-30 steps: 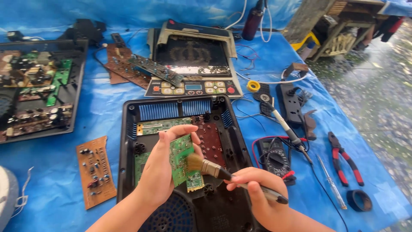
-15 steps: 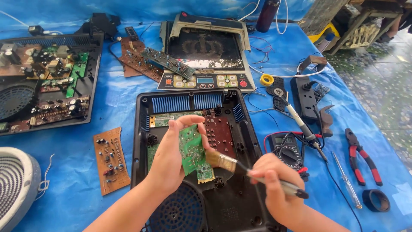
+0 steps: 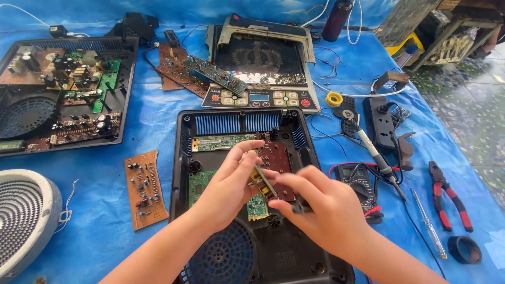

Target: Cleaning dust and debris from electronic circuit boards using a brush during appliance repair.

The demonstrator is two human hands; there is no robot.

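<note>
Left hand [image 3: 227, 184] is gripping a small green circuit board [image 3: 256, 202] over the open black casing [image 3: 184, 158] — right hand [image 3: 321, 208] pinches a brush [image 3: 268, 183], handle slanting up-left onto the board, just beside it and touching.

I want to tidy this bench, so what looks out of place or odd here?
Loose wires trail from the lifted glass top panel, and a brown circuit board lies bare on the blue tarp.
</note>
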